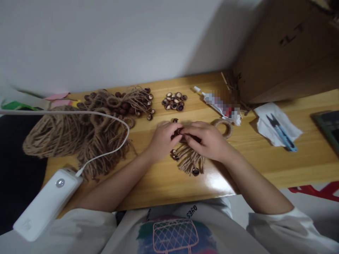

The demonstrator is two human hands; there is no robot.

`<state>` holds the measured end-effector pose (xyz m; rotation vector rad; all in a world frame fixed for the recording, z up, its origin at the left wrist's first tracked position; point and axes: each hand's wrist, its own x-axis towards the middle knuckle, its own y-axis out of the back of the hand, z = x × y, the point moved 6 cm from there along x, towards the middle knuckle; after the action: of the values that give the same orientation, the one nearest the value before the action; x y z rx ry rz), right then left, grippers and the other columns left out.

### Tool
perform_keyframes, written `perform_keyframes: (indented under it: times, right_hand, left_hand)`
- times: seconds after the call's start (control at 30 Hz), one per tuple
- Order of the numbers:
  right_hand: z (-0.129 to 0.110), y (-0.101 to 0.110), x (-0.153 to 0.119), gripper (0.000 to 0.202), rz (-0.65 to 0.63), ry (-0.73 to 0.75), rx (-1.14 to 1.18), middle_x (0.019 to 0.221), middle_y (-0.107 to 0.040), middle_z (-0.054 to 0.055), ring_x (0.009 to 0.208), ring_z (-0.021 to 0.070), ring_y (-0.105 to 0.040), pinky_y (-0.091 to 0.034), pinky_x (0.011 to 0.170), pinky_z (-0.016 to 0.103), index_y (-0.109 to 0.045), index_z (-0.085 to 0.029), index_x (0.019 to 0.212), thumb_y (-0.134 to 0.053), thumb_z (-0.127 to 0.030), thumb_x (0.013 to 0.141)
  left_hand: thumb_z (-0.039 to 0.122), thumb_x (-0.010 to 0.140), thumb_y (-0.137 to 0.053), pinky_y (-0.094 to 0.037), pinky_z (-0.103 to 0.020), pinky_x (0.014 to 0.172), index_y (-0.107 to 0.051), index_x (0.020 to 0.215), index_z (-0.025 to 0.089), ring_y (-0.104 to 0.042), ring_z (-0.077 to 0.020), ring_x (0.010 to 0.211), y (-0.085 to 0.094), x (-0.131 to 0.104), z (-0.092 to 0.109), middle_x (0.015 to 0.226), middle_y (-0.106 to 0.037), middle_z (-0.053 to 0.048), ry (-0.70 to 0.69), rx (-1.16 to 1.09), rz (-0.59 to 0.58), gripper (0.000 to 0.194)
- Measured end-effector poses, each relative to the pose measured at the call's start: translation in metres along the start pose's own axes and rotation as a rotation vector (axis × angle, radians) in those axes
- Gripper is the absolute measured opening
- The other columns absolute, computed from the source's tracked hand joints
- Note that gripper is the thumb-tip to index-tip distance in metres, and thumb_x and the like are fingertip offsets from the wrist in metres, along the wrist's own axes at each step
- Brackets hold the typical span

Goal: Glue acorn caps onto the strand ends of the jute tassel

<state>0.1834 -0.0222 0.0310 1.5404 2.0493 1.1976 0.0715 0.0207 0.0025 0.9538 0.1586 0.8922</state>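
My left hand (164, 138) and my right hand (208, 139) meet over the middle of the table, fingers closed. Between their fingertips is a small dark brown nutshell piece (180, 131), partly hidden. Just below hangs a spread jute tassel (189, 158) lying on the wood, its upper part covered by my right hand. Shell pieces sit around the tassel: one at its lower end (195, 171), one on its left (174, 154), and one above my fingers (175, 120). Past my right wrist lies a jute-wrapped ring (225, 127).
Loose shell halves (174, 101) form a pile at the back. Jute cord (58, 132) and shell-tipped strings (137, 97) fill the left. A white power bank (47, 204) trails a cable. On the right are a squeezed tube (215, 103), blue thread snips (282, 134) on tissue, and a cardboard box (286, 60).
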Motion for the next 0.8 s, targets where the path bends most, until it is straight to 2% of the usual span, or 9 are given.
perform_keyframes:
  times: [0.13,0.2,0.5,0.67,0.8]
  right_hand:
    - [0.001,0.009,-0.002,0.021,0.172,-0.024,0.031,0.077,-0.063,0.005,0.069,0.0160,-0.057,-0.044,0.065,0.028,-0.067,-0.015,0.090,-0.047,-0.018,0.083]
    - [0.003,0.011,-0.002,0.020,0.209,-0.042,0.050,0.076,-0.062,0.005,0.068,0.0155,-0.057,-0.043,0.064,0.028,-0.067,-0.015,0.088,-0.047,-0.017,0.082]
    - [0.007,-0.003,0.000,0.018,0.007,-0.086,0.112,0.084,-0.065,0.005,0.078,0.0178,-0.059,-0.045,0.073,0.029,-0.063,-0.017,0.088,-0.049,-0.013,0.078]
    - [0.006,0.000,0.000,0.017,0.056,-0.065,0.136,0.082,-0.064,0.005,0.075,0.0162,-0.058,-0.044,0.070,0.028,-0.064,-0.016,0.086,-0.050,-0.013,0.078]
    - [0.004,0.007,-0.001,0.019,0.161,-0.036,0.110,0.080,-0.064,0.005,0.072,0.0155,-0.057,-0.044,0.067,0.027,-0.066,-0.015,0.090,-0.049,-0.014,0.081]
  left_hand:
    - [0.016,0.080,-0.060,-0.042,-0.029,0.068,-0.061,0.091,0.016,-0.055,-0.0160,0.073,0.001,-0.001,0.000,0.079,-0.065,-0.002,0.001,-0.004,0.014,0.011]
    - [0.017,0.080,-0.061,-0.041,-0.029,0.068,-0.061,0.091,0.016,-0.055,-0.0161,0.073,0.001,-0.001,0.001,0.079,-0.065,-0.002,-0.004,-0.001,0.021,0.012]
    - [0.017,0.081,-0.059,-0.041,-0.031,0.071,-0.060,0.090,0.017,-0.055,-0.0176,0.076,-0.002,0.000,0.000,0.080,-0.064,-0.003,0.018,0.008,-0.041,0.010]
    - [0.016,0.080,-0.059,-0.041,-0.031,0.071,-0.061,0.090,0.016,-0.055,-0.0172,0.075,-0.001,0.000,0.000,0.079,-0.064,-0.003,0.019,0.001,-0.026,0.010]
    - [0.016,0.078,-0.061,-0.041,-0.030,0.071,-0.061,0.090,0.016,-0.055,-0.0167,0.074,0.000,0.000,0.000,0.078,-0.064,-0.002,0.040,-0.013,-0.005,0.012]
